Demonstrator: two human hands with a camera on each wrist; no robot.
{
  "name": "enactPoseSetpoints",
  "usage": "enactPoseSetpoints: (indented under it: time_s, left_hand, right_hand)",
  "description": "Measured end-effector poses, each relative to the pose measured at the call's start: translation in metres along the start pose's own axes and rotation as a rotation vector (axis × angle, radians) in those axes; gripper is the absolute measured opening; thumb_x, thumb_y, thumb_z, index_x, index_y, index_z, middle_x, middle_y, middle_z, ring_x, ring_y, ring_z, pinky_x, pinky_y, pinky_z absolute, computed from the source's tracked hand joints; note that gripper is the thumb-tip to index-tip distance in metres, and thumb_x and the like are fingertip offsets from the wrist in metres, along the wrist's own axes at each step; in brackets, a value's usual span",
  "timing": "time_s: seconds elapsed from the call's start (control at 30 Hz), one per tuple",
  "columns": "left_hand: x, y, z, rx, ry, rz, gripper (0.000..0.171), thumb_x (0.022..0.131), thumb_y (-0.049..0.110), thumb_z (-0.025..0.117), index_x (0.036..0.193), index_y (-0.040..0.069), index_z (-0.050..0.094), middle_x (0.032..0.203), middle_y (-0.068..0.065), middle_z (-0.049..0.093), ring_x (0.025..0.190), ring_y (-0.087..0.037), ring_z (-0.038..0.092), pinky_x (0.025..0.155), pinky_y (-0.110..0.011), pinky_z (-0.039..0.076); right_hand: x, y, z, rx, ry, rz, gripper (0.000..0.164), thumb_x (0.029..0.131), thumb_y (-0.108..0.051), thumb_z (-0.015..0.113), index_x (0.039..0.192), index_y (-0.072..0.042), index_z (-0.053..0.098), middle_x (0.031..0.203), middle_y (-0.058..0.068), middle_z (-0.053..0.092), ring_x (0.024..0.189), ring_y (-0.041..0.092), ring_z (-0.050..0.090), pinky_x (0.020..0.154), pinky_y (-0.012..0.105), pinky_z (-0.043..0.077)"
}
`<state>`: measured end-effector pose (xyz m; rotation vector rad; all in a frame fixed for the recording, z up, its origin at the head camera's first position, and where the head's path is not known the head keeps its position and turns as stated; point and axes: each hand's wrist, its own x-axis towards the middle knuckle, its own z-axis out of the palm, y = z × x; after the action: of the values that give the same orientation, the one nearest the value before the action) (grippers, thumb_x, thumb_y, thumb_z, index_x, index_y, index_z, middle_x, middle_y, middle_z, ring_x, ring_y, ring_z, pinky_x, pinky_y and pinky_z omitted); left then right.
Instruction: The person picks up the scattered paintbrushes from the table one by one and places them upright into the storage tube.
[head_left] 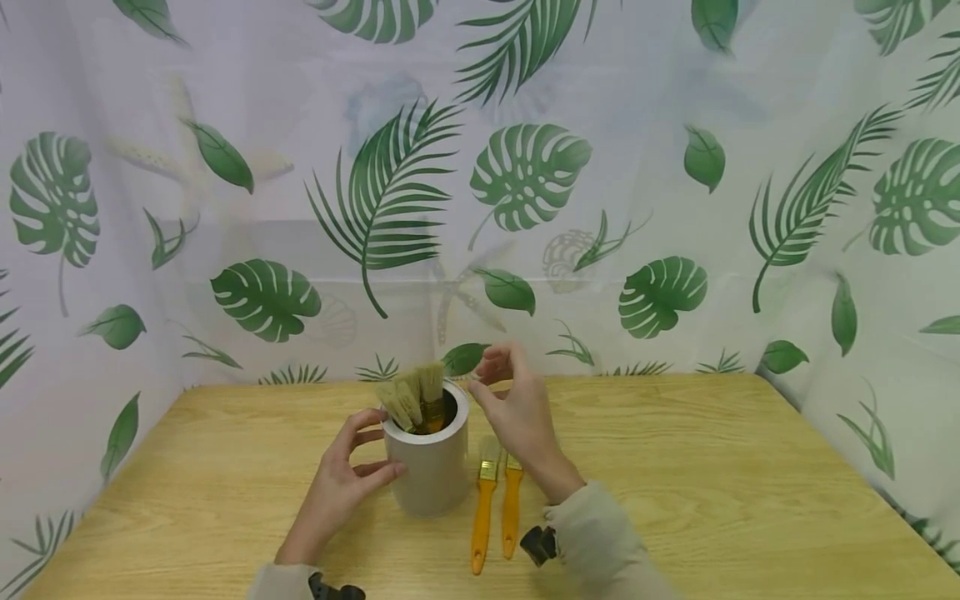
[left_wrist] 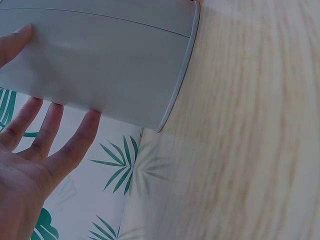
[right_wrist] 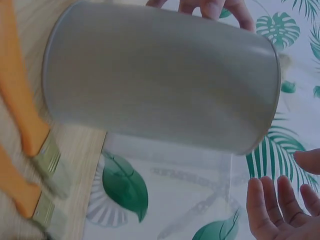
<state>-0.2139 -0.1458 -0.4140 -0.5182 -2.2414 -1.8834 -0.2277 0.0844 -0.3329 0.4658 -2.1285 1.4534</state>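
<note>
The left hand (head_left: 341, 479) is grasping the can (head_left: 427, 479), its thumb pressing on one side and its fingers on another, probably so that the can is not tipping over. The right hand (head_left: 517, 408) is holding nothing; its fingers are bending loosely beside the rim. Inside the can, some brushes (head_left: 430, 383) are standing with bristles upward and are leaning to the left hand's side; how many, I cannot tell. The can is showing a smooth, pale grey wall with a thin seam, so I am judging it to be tin. Just beside it, two more brushes (head_left: 482, 517) are lying flat, handles pointing toward the person, perhaps for easy taking. Their handles are orange and rounded, their collars brassy. Under all, the table (head_left: 712, 467) is showing wood grain, and behind, a leaf-printed cloth (head_left: 600, 187) is hanging.
</note>
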Motion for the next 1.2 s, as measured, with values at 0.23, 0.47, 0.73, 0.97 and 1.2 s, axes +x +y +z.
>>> enactPoseSetpoints:
  time_s: [0.23, 0.47, 0.73, 0.97, 1.2]
  left_hand:
    - [0.001, -0.001, 0.0, 0.015, 0.003, 0.009, 0.063, 0.083, -0.011, 0.076, 0.138, 0.004, 0.048, 0.144, -0.018, 0.046, 0.126, -0.045, 0.048, 0.09, -0.046, 0.059]
    - [0.0, -0.002, 0.0, 0.006, -0.004, -0.001, 0.064, 0.083, -0.012, 0.076, 0.138, 0.005, 0.048, 0.145, -0.018, 0.045, 0.127, -0.044, 0.048, 0.09, -0.044, 0.059]
    - [0.0, -0.002, 0.002, -0.003, -0.005, -0.007, 0.064, 0.083, -0.012, 0.076, 0.138, 0.005, 0.048, 0.145, -0.018, 0.045, 0.127, -0.044, 0.048, 0.091, -0.044, 0.059]
    - [-0.001, 0.0, 0.0, -0.005, -0.004, -0.016, 0.064, 0.084, -0.012, 0.076, 0.139, 0.005, 0.048, 0.146, -0.017, 0.044, 0.127, -0.043, 0.048, 0.091, -0.044, 0.059]
    - [-0.001, 0.0, 0.0, -0.006, -0.008, -0.023, 0.064, 0.084, -0.012, 0.076, 0.139, 0.005, 0.047, 0.146, -0.017, 0.044, 0.128, -0.043, 0.047, 0.091, -0.043, 0.059]
  right_hand:
    - [0.003, 0.016, -0.028, -0.058, -0.033, 0.133, 0.025, 0.088, 0.01, 0.07, 0.108, 0.005, 0.057, 0.094, 0.018, 0.064, 0.083, 0.033, 0.065, 0.064, 0.026, 0.057]
    - [0.0, 0.026, -0.056, -0.063, -0.162, 0.334, 0.028, 0.091, 0.008, 0.064, 0.118, 0.007, 0.057, 0.101, 0.022, 0.065, 0.082, 0.033, 0.068, 0.064, 0.04, 0.063]
    - [-0.007, 0.033, -0.077, -0.101, -0.306, 0.502, 0.037, 0.093, 0.0, 0.064, 0.126, 0.009, 0.05, 0.102, 0.022, 0.061, 0.08, 0.034, 0.066, 0.061, 0.042, 0.064]
    - [-0.011, 0.038, -0.082, -0.124, -0.374, 0.574, 0.036, 0.094, -0.002, 0.066, 0.123, 0.011, 0.049, 0.094, 0.019, 0.06, 0.073, 0.032, 0.067, 0.059, 0.044, 0.063]
    - [-0.021, 0.047, -0.087, -0.13, -0.395, 0.63, 0.039, 0.092, -0.001, 0.067, 0.123, 0.011, 0.048, 0.096, 0.02, 0.058, 0.072, 0.031, 0.066, 0.058, 0.045, 0.063]
